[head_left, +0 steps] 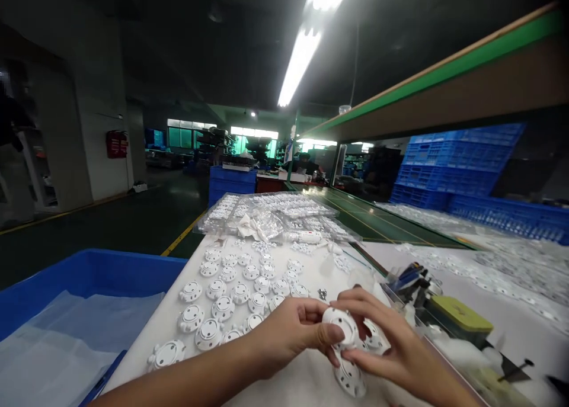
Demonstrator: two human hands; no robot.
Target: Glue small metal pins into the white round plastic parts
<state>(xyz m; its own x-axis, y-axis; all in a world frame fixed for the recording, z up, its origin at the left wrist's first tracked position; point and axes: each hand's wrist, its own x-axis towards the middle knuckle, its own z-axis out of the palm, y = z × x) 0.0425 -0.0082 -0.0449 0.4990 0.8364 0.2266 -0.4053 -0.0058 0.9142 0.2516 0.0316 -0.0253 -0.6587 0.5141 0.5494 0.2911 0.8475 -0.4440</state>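
Between my two hands is a round white plastic part (341,327) with small dark holes in its face. The thumb and fingers of my left hand (296,333) pinch its left side. My right hand (386,330) curls around its right side, thumb below and fingers above. Just beneath, another round white part with square slots (350,377) lies near my fingers, and one more (376,336) shows partly behind my right hand. Several like parts (222,307) are spread over the white tabletop (146,336) to the left.
A blue bin (89,259) lined with white sheeting stands at the left. Clear trays of small white pieces (284,205) lie at the far end. On the right are a tool box with pliers (411,276), a yellow-lidded container (462,315) and an overhead shelf (444,87).
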